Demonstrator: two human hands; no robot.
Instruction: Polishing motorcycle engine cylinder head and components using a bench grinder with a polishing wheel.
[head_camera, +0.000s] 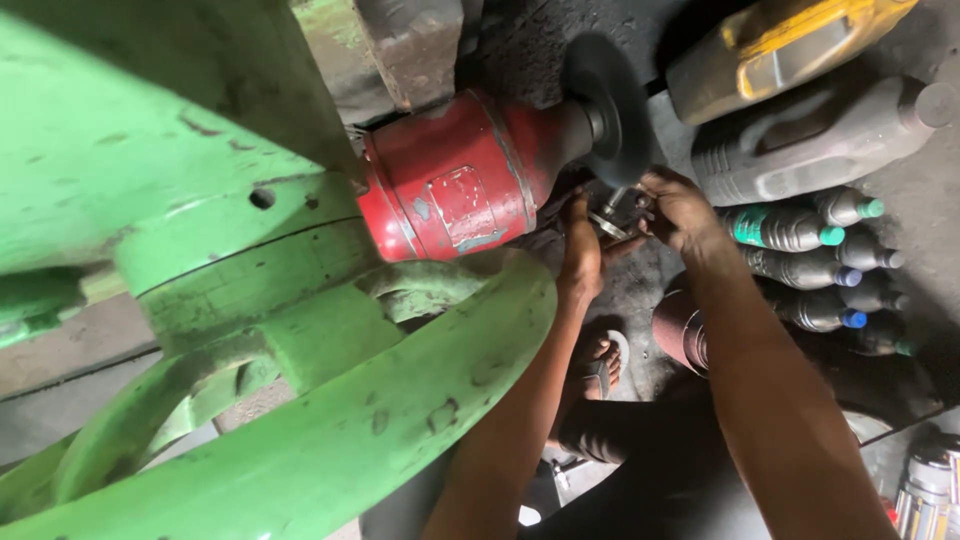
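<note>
Head view, looking down past a big green machine frame (150, 170) with a curved green wheel rim (400, 400) across the lower left. Landmark: red motor housing (455, 180) bolted to the frame, with a dark round disc (610, 105) on its shaft at the right end.

Just below the disc and right of the motor, both hands meeting on a small metal part (610, 222). Left hand (580, 250) reaching up from beneath, fingers curled and pinching the part's lower edge. Right hand (680, 210) coming in from the right, fingers closed around the part's upper side; exact shape of the part hard to make out in the dim light, possibly a ring or washer. Part held in the air close under the disc, apparently not touching it.

Right of the motor, well apart: yellow jerrycan (780, 40) and grey jerrycan (810, 140) lying on the floor, then a row of dark bottles with coloured caps (810, 260) lying on their sides. Below the motor, a sandalled foot (600, 360) on dark ground.
</note>
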